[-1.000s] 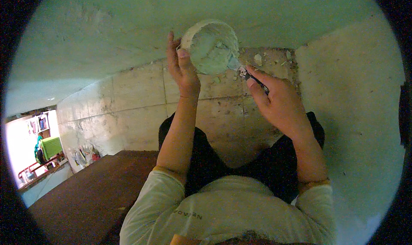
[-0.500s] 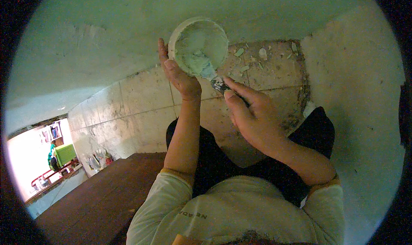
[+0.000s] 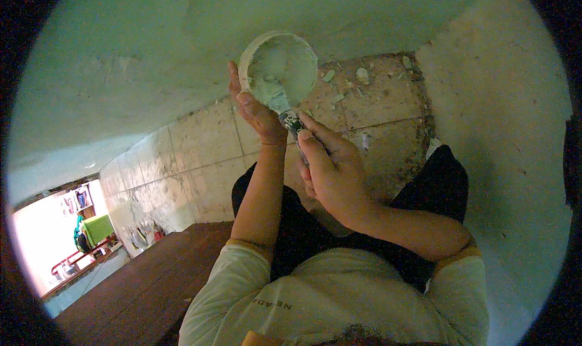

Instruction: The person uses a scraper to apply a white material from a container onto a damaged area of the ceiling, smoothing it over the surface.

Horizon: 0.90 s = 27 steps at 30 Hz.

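Note:
My left hand (image 3: 259,115) is closed around the near left side of a round whitish tub (image 3: 244,67), with fingers stretched up along its outside. The tub is tilted so its mouth shows, and pale green paste (image 3: 292,58) coats its inside. In my right hand (image 3: 333,173) is a putty knife (image 3: 291,121), gripped by its dark patterned handle. Its paste-smeared blade dips into the tub at the near edge, where a thicker lump of paste lies. The blade's tip is hidden in the paste.
A pale green wall (image 3: 157,36) rises beyond the tub. Paint chips (image 3: 362,75) litter the tiled floor (image 3: 203,161) by the corner with the right wall (image 3: 503,103). A brown wooden surface (image 3: 139,273) lies at lower left; past it, a bright opening shows a green box (image 3: 98,229).
My right hand and the putty knife have shifted left and slightly nearer to me, the blade still inside the tub. The tub sits slightly lower in view.

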Motion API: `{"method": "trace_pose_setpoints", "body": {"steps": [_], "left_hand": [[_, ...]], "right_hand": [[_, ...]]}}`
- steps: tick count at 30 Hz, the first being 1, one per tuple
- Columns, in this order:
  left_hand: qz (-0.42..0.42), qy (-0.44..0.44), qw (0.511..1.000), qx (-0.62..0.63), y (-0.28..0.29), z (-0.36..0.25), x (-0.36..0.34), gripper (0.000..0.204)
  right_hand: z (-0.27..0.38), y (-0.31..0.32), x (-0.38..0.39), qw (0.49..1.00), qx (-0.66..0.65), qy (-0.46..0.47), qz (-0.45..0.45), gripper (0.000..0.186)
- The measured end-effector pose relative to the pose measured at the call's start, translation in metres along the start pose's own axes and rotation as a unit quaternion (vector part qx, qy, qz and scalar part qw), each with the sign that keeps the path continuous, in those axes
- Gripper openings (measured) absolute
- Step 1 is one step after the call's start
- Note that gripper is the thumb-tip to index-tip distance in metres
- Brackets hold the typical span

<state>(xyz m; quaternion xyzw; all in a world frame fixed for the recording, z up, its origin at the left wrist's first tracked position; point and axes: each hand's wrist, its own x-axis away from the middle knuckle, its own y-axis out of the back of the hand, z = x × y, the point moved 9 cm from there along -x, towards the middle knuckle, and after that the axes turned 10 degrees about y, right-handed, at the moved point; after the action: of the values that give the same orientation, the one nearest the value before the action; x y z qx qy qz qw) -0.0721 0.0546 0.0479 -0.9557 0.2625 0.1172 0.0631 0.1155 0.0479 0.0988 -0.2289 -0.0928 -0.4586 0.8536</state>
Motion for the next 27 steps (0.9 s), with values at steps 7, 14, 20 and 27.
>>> {"method": "trace_pose_setpoints", "body": {"steps": [7,14,20,27], "left_hand": [[-0.013,-0.028,0.999,-0.013,-0.002,0.011,0.000,0.077],[-0.012,-0.058,0.997,-0.051,-0.015,-0.015,0.014,0.078],[-0.024,-0.069,0.992,-0.106,-0.021,-0.028,0.023,0.080],[-0.022,-0.011,0.992,-0.126,-0.017,-0.005,0.014,0.081]], "right_hand": [[-0.001,0.000,0.001,0.994,-0.107,-0.032,-0.019,0.042],[0.009,-0.005,0.004,0.992,-0.128,-0.010,-0.012,0.034],[0.003,0.000,0.008,0.980,-0.166,-0.074,-0.075,0.029],[0.013,0.010,0.002,0.988,-0.134,-0.051,-0.054,0.027]]}}
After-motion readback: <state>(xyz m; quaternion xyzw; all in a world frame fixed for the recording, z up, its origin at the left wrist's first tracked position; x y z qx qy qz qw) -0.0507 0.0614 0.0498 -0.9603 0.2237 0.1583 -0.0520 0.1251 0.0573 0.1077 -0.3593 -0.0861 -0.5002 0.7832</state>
